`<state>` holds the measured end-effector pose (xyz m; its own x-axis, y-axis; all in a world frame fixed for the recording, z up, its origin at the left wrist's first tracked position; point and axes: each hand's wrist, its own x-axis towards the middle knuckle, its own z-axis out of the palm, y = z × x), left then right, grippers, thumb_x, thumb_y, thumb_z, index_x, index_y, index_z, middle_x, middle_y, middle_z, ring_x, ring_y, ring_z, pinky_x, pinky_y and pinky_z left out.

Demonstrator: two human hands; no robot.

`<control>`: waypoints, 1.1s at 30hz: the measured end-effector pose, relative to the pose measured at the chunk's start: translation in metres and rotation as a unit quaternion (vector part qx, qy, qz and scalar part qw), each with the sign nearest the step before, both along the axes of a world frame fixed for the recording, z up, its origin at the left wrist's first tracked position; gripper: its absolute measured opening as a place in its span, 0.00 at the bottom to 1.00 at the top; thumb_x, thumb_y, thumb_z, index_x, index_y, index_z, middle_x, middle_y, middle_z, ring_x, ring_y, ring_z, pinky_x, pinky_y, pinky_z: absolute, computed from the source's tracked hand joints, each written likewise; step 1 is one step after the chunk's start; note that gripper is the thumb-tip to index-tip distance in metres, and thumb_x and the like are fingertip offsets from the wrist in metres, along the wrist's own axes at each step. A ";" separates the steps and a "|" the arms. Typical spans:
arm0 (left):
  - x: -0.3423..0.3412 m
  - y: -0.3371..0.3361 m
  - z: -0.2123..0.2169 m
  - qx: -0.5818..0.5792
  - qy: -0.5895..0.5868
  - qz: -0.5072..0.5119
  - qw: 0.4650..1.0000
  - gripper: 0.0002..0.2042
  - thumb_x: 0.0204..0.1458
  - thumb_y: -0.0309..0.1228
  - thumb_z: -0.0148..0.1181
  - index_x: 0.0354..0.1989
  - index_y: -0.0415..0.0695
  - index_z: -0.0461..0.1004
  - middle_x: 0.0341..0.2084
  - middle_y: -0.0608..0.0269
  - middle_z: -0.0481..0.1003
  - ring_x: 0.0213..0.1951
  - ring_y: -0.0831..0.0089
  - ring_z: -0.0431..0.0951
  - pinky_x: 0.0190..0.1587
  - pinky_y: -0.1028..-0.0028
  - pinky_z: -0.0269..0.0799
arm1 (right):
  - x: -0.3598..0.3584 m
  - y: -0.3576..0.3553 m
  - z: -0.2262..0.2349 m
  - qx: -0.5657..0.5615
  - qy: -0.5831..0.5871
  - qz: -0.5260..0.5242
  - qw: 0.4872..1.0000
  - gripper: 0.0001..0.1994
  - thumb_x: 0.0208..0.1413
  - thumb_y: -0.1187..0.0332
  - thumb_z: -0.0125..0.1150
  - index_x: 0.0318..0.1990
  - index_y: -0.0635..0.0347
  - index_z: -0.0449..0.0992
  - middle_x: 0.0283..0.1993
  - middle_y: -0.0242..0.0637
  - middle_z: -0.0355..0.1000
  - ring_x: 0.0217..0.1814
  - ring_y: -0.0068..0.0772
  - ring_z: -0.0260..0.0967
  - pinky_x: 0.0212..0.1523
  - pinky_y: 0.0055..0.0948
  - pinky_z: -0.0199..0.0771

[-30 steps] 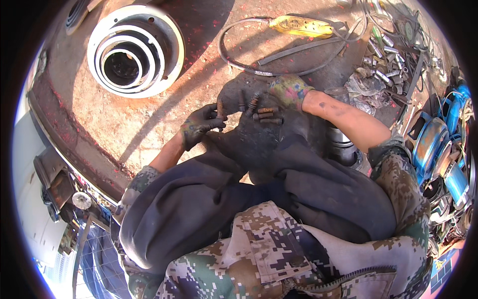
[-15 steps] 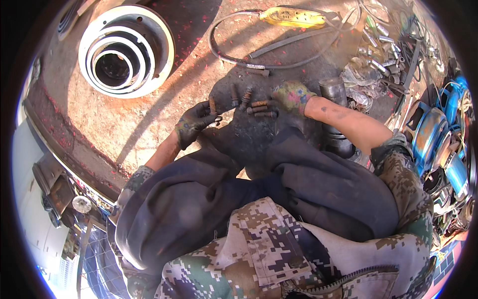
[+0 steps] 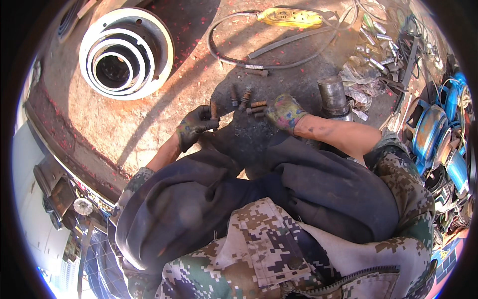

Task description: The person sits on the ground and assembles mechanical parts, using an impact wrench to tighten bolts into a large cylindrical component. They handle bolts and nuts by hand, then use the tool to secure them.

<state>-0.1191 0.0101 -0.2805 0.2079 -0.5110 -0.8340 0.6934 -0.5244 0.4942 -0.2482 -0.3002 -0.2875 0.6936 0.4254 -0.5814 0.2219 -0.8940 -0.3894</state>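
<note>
My left hand (image 3: 193,125), in a dark stained work glove, is closed around the lower end of a rusty bolt (image 3: 213,109) that points upward. To its right, two dark, rusty bolts (image 3: 234,95) (image 3: 245,99) lie on the ground. Beside them more rusty bolts (image 3: 258,104) lie sideways, their right ends covered by my right hand (image 3: 286,111). That hand wears a patterned, stained glove and its fingers curl down over the bolt ends. What it grips is hidden beneath the glove. Another bolt (image 3: 257,73) lies farther off, near the cable.
A yellow power strip (image 3: 290,17) with a looped grey cable lies ahead. Nested metal rings (image 3: 167,55) stand at far left. A dark metal cylinder (image 3: 332,94) is right of my right hand. Sockets (image 3: 377,66) and blue machine parts (image 3: 430,130) crowd the right side.
My right hand has moved slightly left and nearer to me, covering more of the sideways bolts. The dark cylinder shows more of its top. My left hand has barely moved.
</note>
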 end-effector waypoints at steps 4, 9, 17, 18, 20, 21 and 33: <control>-0.001 0.002 -0.004 -0.014 -0.013 -0.006 1.000 0.23 0.55 0.27 0.71 0.57 0.34 0.71 0.43 0.58 0.78 0.43 0.70 0.78 0.45 0.68 0.81 | 0.022 -0.009 0.033 0.045 0.073 -0.021 0.996 0.13 0.62 0.59 0.58 0.44 0.54 0.84 0.49 0.41 0.81 0.47 0.47 0.81 0.49 0.42 0.79; 0.003 -0.003 0.005 0.004 -0.033 -0.036 0.999 0.23 0.56 0.27 0.71 0.58 0.33 0.71 0.46 0.56 0.78 0.46 0.68 0.80 0.52 0.67 0.79 | 0.045 -0.017 0.056 0.098 0.250 -0.128 0.955 0.17 0.63 0.53 0.58 0.47 0.54 0.83 0.53 0.42 0.82 0.47 0.47 0.80 0.52 0.40 0.77; -0.001 -0.005 0.011 -0.035 0.035 0.030 0.998 0.22 0.59 0.26 0.69 0.60 0.32 0.71 0.52 0.52 0.79 0.53 0.64 0.81 0.57 0.66 0.79 | 0.030 -0.017 0.027 0.299 0.302 -0.286 0.859 0.15 0.66 0.59 0.59 0.47 0.62 0.81 0.37 0.35 0.79 0.38 0.25 0.76 0.41 0.33 0.75; 0.000 -0.006 0.012 -0.034 0.038 0.031 0.998 0.22 0.60 0.26 0.68 0.60 0.32 0.70 0.53 0.51 0.79 0.54 0.64 0.81 0.56 0.66 0.79 | 0.028 -0.016 0.023 0.330 0.301 -0.293 0.845 0.14 0.66 0.60 0.59 0.48 0.62 0.81 0.37 0.34 0.78 0.38 0.24 0.75 0.41 0.31 0.75; 0.000 -0.006 0.012 -0.040 0.041 0.023 0.998 0.22 0.60 0.26 0.68 0.61 0.32 0.70 0.54 0.50 0.78 0.54 0.63 0.81 0.57 0.66 0.80 | 0.025 -0.015 0.016 0.391 0.298 -0.306 0.815 0.13 0.67 0.63 0.58 0.50 0.62 0.80 0.36 0.30 0.76 0.37 0.21 0.73 0.39 0.28 0.75; 0.000 -0.006 0.012 -0.042 0.042 0.020 0.998 0.22 0.61 0.27 0.68 0.61 0.32 0.70 0.55 0.49 0.78 0.55 0.63 0.81 0.57 0.66 0.80 | 0.026 -0.017 0.015 0.387 0.319 -0.306 0.809 0.15 0.68 0.61 0.59 0.54 0.61 0.80 0.41 0.31 0.77 0.41 0.21 0.73 0.44 0.28 0.75; -0.001 -0.015 0.028 -0.092 0.075 0.036 0.992 0.23 0.62 0.30 0.67 0.62 0.32 0.69 0.55 0.50 0.77 0.56 0.64 0.79 0.61 0.66 0.77 | 0.027 -0.016 0.015 0.404 0.307 -0.319 0.800 0.14 0.68 0.64 0.60 0.54 0.63 0.80 0.40 0.33 0.78 0.38 0.21 0.75 0.40 0.27 0.79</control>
